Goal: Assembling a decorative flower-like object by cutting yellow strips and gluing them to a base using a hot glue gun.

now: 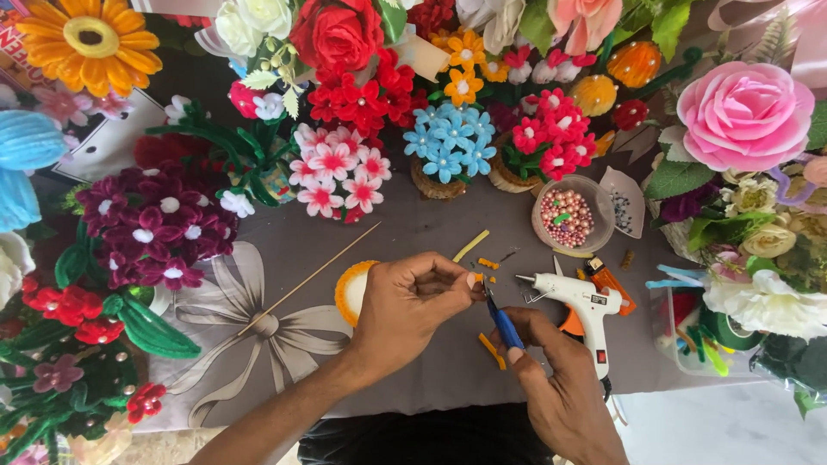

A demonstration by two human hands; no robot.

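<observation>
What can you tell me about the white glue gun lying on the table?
The glue gun is white plastic with a pistol shape. Its metal nozzle tip points left toward the hands, a thin wire stand is folded under the barrel, and an orange trigger shows beneath the body. The handle points toward the person and carries a small red switch. It lies on its side on the grey tablecloth, just right of the right hand, with no hand holding it.

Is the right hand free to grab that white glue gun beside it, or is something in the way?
Probably not at once. The right hand already grips blue-handled cutters. The white glue gun lies just right of it on the grey cloth with nothing between, so the path looks open once the cutters are put down.
</observation>
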